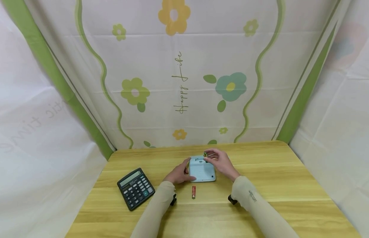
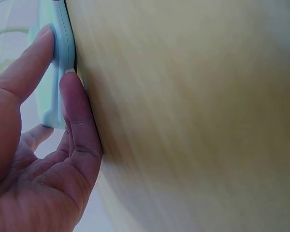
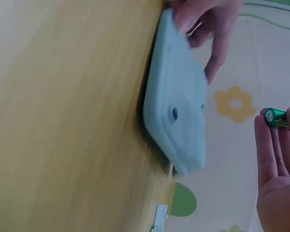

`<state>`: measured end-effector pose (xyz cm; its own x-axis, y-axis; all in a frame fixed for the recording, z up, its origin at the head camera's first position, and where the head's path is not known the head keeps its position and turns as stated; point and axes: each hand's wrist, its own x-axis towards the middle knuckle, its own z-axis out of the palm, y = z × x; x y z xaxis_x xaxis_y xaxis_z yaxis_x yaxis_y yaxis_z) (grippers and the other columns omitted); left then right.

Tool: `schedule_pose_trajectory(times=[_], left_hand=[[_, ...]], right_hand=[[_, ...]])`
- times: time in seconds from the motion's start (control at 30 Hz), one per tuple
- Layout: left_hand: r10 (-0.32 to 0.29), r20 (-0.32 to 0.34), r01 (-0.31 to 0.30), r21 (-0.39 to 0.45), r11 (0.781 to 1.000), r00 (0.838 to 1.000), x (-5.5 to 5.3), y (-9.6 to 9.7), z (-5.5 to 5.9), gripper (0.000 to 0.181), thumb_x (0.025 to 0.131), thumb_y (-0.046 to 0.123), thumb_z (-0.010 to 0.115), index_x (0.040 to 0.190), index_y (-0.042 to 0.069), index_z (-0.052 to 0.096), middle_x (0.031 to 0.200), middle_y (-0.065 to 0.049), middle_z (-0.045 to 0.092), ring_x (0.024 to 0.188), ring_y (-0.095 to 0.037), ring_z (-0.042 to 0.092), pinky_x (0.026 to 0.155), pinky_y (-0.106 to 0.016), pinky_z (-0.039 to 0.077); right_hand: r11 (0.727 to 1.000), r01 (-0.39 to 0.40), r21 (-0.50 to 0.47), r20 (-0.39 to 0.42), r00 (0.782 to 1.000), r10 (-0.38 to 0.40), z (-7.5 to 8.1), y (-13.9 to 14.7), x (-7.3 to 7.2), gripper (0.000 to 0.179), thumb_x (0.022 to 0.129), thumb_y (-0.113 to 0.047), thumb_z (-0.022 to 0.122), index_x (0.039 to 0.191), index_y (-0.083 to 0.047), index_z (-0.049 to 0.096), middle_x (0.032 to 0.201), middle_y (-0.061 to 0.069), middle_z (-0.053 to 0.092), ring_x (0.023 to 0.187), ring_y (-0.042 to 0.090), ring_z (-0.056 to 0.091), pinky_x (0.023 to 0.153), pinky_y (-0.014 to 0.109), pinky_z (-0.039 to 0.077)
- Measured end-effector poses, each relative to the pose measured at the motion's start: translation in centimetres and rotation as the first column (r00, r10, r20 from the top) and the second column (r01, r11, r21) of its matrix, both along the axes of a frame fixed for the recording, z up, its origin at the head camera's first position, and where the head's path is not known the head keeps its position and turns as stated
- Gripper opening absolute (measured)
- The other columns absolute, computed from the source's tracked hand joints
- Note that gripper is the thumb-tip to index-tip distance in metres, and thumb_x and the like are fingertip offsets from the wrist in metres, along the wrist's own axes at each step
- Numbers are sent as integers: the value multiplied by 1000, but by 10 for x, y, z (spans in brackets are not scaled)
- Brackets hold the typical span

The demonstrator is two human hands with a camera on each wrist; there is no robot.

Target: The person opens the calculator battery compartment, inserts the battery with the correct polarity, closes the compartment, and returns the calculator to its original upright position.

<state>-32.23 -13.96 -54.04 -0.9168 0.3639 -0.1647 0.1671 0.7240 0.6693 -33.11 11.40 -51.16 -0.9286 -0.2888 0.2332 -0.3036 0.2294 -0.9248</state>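
Green battery [image 3: 276, 118]: shiny cylinder, seemingly metal.

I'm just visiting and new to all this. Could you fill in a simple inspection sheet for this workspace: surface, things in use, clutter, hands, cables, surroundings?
Surface: wood-grain table.
Job's things: light-blue device with an open recess near its far edge; green battery in hand; red battery lying on the near side of the device.
Clutter: dark calculator at the left, untouched; small light-blue piece, possibly a cover, visible only from the right wrist.
Hands: left hand grips the device's left side; right hand pinches the green battery above it.
Cables: nothing seen.
Surroundings: flower-printed cloth behind the table, reading "Happy Life".
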Motion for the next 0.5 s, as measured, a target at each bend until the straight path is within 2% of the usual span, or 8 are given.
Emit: schedule_pose_trajectory(times=[0.1,0.2,0.4,0.5], left_hand=[[3,2,-3,-3,1000,1000,0,0,-1,102,89,38,83,166,16,20,97,-2,58,84,-16,52,80,-34,43],[6,7,-6,3,1000,1000,0,0,-1,102,89,39,83,167,16,20,97,-2,58,84,-17,52,80,-35,43],[0,6,0,9,1000,1000,0,1,-1,103,89,39,83,167,17,20,97,-3,58,85,-17,52,81,-35,43],[-5,2,5,2,1000,1000,0,0,0,103,89,39,83,167,16,20,96,-3,58,84,-16,51,81,-35,43]], right_hand=[[998,12,68,-25,1000,-11,-1,-2,-10,33,98,-18,74,130,-17,68,120,10,70,107,25,72,89,36,61],[995,18,97,-41,999,-14,-2,-4,-20,30,98,-15,73,128,-15,69,119,10,71,106,26,72,89,39,61],[987,54,154,-59,997,-46,-10,-12,-37,26,95,-8,75,121,-11,73,112,6,74,100,22,72,86,37,61],[977,44,209,-82,996,-27,-15,-18,-43,25,94,-7,76,119,-10,75,109,5,76,98,20,72,86,37,61]])
